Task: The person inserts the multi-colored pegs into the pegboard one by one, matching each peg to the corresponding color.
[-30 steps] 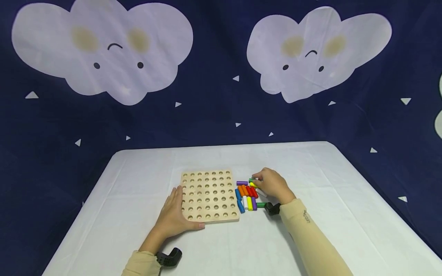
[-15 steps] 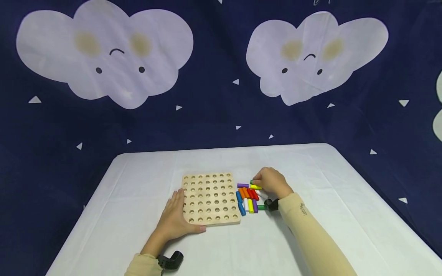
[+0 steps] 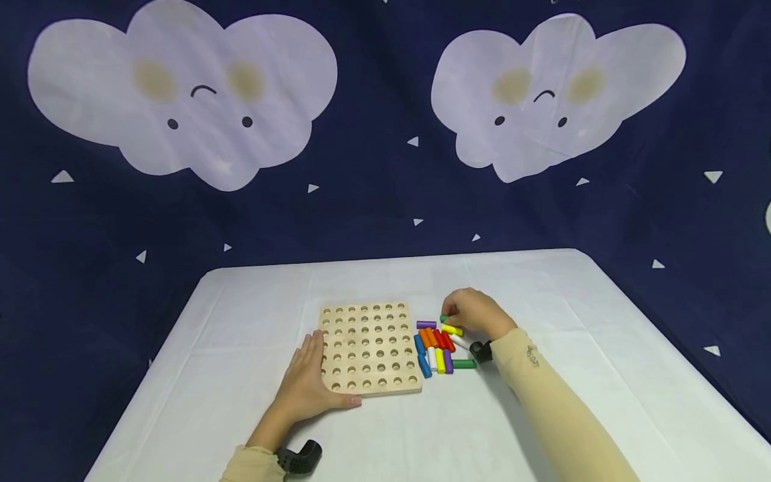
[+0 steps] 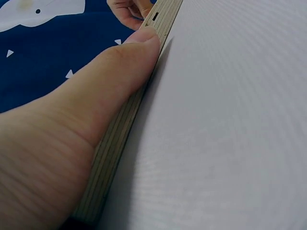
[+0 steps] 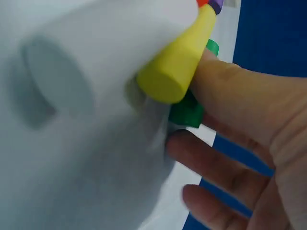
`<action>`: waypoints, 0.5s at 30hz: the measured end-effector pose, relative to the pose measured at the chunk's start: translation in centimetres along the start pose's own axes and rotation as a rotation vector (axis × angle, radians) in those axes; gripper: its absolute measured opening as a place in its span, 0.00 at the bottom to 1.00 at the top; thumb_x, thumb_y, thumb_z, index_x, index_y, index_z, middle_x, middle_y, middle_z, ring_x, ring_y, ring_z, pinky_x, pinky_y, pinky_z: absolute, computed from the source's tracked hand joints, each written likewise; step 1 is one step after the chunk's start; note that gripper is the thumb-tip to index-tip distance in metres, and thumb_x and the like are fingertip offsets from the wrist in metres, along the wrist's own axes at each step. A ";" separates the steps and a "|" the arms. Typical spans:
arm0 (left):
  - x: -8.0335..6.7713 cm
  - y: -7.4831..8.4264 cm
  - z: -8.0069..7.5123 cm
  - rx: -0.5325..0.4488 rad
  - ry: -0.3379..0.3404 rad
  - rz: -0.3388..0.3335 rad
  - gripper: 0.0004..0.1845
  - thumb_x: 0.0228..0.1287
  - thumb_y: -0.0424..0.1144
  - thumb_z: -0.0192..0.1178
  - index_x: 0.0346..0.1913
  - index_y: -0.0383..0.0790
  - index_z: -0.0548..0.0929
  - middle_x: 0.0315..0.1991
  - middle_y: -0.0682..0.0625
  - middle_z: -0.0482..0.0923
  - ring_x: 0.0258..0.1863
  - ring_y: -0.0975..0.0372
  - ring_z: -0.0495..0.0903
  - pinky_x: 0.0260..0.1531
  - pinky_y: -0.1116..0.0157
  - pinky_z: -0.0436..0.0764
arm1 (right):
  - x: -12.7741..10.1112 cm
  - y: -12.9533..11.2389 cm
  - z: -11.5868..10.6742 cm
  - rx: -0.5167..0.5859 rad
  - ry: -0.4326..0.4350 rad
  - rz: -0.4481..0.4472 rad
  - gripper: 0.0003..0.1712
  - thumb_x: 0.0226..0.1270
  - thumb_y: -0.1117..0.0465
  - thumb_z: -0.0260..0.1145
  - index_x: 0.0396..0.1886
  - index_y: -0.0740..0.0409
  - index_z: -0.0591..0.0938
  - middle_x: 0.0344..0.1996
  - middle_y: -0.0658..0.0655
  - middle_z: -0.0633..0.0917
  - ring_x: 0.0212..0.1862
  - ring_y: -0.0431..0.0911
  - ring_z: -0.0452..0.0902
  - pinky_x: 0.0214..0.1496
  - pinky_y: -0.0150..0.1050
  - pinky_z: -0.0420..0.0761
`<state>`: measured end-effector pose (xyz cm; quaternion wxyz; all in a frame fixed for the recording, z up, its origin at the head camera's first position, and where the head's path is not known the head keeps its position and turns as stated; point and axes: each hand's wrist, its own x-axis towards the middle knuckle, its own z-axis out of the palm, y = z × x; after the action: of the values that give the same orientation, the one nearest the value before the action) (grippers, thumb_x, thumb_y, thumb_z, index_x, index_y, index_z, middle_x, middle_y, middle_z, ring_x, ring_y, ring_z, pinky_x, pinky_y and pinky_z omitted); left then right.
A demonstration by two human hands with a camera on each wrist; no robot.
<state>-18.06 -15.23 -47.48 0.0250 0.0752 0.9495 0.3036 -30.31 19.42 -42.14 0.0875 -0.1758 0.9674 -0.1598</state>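
A square wooden pegboard [image 3: 364, 348] with rows of holes lies on the table. My left hand [image 3: 304, 381] rests at its near left corner, fingers straight along the left side and thumb along the front edge. The left wrist view shows that thumb [image 4: 129, 52] against the layered side of the board [image 4: 120, 139]. To the board's right, my right hand [image 3: 476, 313] holds a green peg [image 3: 444, 318] between thumb and fingers, low over the table. A yellow peg [image 5: 168, 76] lies close beside it, with a blurred white peg [image 5: 96, 62] nearer the wrist camera.
Several pegs lie beside the board: blue [image 3: 425, 365], orange [image 3: 426, 337], red [image 3: 444, 340], purple [image 3: 426, 325] and another green peg [image 3: 464, 364]. The white-covered table [image 3: 253, 314] ends before a dark blue cloth [image 3: 361, 227] with clouds.
My right hand has shifted slightly away from the yellow peg, which shows more fully, as does the green peg by the wrist. The left hand stays against the board.
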 end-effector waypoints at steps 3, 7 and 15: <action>0.0 0.0 0.0 0.000 0.001 0.003 0.86 0.23 0.78 0.74 0.78 0.30 0.40 0.80 0.35 0.37 0.80 0.45 0.38 0.79 0.46 0.41 | 0.0 0.0 -0.3 -0.024 0.022 -0.022 0.03 0.62 0.59 0.73 0.32 0.49 0.86 0.33 0.47 0.86 0.37 0.44 0.77 0.49 0.46 0.81; 0.0 -0.1 0.0 0.005 -0.002 0.001 0.86 0.23 0.78 0.73 0.78 0.30 0.39 0.80 0.36 0.37 0.80 0.46 0.38 0.79 0.47 0.42 | 0.2 -0.2 -0.3 -0.043 0.057 -0.019 0.06 0.60 0.57 0.75 0.34 0.48 0.85 0.34 0.48 0.86 0.36 0.45 0.76 0.47 0.45 0.81; 0.0 -0.2 -0.1 0.010 -0.007 -0.002 0.85 0.24 0.78 0.73 0.78 0.30 0.39 0.80 0.36 0.36 0.80 0.46 0.38 0.79 0.47 0.42 | 1.2 -1.2 0.2 0.110 0.140 0.011 0.09 0.59 0.57 0.76 0.40 0.51 0.88 0.38 0.50 0.87 0.42 0.46 0.79 0.54 0.49 0.81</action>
<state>-18.05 -15.40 -47.51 0.0284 0.0755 0.9510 0.2984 -30.98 17.86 -42.06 0.0301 -0.1539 0.9619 -0.2240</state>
